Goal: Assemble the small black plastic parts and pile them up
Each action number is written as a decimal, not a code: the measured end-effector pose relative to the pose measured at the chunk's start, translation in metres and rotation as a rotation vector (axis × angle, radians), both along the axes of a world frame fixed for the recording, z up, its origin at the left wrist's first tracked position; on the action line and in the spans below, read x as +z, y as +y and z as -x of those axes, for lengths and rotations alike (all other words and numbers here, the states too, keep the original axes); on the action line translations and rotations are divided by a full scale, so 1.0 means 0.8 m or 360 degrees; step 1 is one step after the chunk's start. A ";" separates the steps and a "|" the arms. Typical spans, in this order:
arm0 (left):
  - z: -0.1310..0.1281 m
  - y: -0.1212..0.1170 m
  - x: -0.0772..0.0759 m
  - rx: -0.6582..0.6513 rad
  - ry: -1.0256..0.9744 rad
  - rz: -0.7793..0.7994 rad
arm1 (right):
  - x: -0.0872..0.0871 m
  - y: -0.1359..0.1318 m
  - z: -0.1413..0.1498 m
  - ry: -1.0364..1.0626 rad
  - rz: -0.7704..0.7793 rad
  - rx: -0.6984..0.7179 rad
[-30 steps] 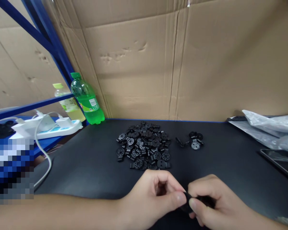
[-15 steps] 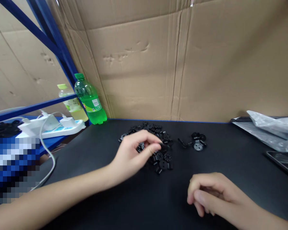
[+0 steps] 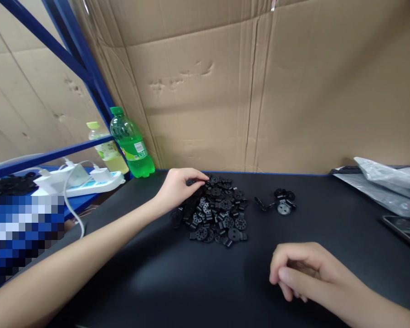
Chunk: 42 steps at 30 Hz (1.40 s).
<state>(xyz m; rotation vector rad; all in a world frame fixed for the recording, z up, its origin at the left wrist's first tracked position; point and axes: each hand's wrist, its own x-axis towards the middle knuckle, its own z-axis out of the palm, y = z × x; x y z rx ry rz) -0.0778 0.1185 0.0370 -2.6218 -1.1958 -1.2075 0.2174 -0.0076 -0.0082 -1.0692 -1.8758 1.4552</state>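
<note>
A heap of small black plastic parts [image 3: 222, 212] lies on the black tabletop, many of them round discs with holes and a short tab. My left hand [image 3: 182, 187] reaches to the far side of this heap, thumb and forefinger brought close together over the parts. Whatever is between those fingertips is too small to make out. Lower right, my right hand [image 3: 304, 273] hovers or rests near the table with its fingers curled in and the thumb against them. Its palm is hidden, so I cannot see whether it holds anything.
A smaller group of black parts [image 3: 284, 202] sits right of the heap. A green soda bottle [image 3: 133, 148], a paler bottle [image 3: 107, 150] and a white power strip [image 3: 105, 182] stand left. Plastic bags [image 3: 389, 187] and a dark flat device [image 3: 406, 232] lie right. Cardboard [image 3: 198, 100] walls the back.
My left hand has moved left and away from me, from the heap's middle to its far side, uncovering more parts. My right hand keeps its curled pose. The view has shifted slightly.
</note>
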 end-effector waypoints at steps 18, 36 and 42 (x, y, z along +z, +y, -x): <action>-0.100 -0.169 -0.025 -0.0892 -0.0319 0.0812 | -0.016 0.097 -0.052 -0.0949 -0.1747 -0.0494; -0.109 -0.158 -0.051 -0.0479 -0.1241 0.2069 | 0.011 -0.003 0.008 0.0105 -0.0818 -0.0185; -0.112 -0.154 -0.053 -0.0431 -0.1288 0.1978 | 0.007 0.003 0.016 0.0481 0.0028 -0.0240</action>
